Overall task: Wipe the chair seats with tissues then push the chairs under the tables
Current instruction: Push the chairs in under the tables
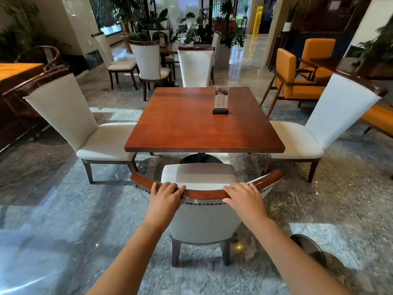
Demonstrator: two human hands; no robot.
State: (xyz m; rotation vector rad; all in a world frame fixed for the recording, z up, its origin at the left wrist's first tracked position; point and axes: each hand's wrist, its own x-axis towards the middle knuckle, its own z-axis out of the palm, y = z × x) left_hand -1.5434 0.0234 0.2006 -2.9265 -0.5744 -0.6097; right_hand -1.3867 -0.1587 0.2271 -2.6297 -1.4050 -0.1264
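Two hands on near chair [204, 222] top rail: left hand [164, 198] and right hand [244, 200], fingers curled over wood, gripping. Seat front just short of table [204, 122] edge, not yet under. Risk: uneven push skews chair, rail knocks tabletop, jolts menu stand [221, 101]. No tissue visible. Front legs hidden; far chair [195, 67] seat blocked by table.

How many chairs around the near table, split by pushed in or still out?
Seat partly under the table: 2, the left chair and right chair.
Seat fully out: 1, the near chair, both hands on its top rail.
Cannot tell: 1, the far chair, seat hidden.
Total: 4
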